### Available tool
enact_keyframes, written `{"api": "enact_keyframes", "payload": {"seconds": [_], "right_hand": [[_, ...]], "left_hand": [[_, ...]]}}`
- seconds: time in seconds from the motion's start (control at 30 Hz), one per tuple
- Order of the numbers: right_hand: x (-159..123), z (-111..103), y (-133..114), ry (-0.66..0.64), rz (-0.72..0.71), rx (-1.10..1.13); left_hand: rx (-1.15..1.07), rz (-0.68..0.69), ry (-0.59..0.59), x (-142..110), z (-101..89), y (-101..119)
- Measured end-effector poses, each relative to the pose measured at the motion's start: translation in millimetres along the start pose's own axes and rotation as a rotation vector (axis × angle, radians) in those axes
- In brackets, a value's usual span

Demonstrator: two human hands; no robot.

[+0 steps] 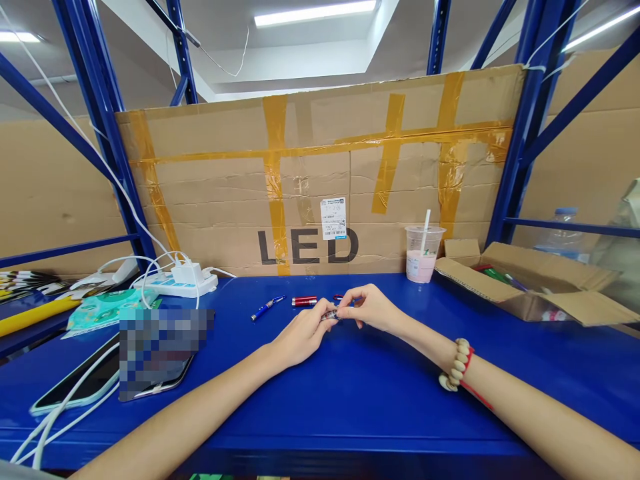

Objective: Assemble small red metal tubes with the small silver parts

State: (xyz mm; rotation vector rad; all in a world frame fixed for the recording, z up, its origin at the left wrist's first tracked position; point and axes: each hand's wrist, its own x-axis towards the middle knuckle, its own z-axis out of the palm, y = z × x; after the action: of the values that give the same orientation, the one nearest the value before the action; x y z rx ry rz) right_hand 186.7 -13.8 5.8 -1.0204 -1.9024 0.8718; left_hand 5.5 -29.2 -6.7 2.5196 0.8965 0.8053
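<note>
My left hand point(301, 335) and my right hand point(369, 307) meet over the blue bench top point(350, 400). Both pinch one small dark cylindrical keychain light point(331, 314), each closed on one end of it. My right wrist wears a beaded bracelet point(456, 365) with a red cord. Just beyond the hands lie a red keychain light point(304, 301) and a blue one point(267, 307). A red clip point(339, 297) peeks out behind my right fingers.
A taped cardboard panel marked LED point(320, 180) closes the back. A pink drink cup with a straw point(423, 253) and an open cardboard box point(525, 280) stand at right. At left: a white power strip point(177, 280), cables, two phones point(90, 380), a teal packet point(107, 308).
</note>
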Motion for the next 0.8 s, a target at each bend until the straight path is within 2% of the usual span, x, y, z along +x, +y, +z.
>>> {"api": "enact_keyframes", "payload": {"seconds": [0.17,0.37,0.47,0.6,0.8], "right_hand": [[-1.4,-0.7,3.7,-0.005,0.033,-0.09],[-12.1,-1.1,-10.8,-0.065,-0.088,-0.576],[-13.7,-1.8,-15.8,-0.019,-0.14,-0.716],[-12.7,-4.0,-15.6,0.022,-0.187,-0.807],[-15.9,-3.0,-14.1,-0.095,-0.298,-0.785]], "left_hand": [[-0.013,-0.011,0.006,-0.7,-1.3,1.3],[-0.04,0.031,-0.003,0.6,-0.2,-3.4],[-0.011,0.013,-0.016,1.7,0.4,-5.1],[0.011,0.005,-0.026,1.6,1.0,-5.1],[-0.007,0.049,-0.024,0.1,1.0,-4.9]]}}
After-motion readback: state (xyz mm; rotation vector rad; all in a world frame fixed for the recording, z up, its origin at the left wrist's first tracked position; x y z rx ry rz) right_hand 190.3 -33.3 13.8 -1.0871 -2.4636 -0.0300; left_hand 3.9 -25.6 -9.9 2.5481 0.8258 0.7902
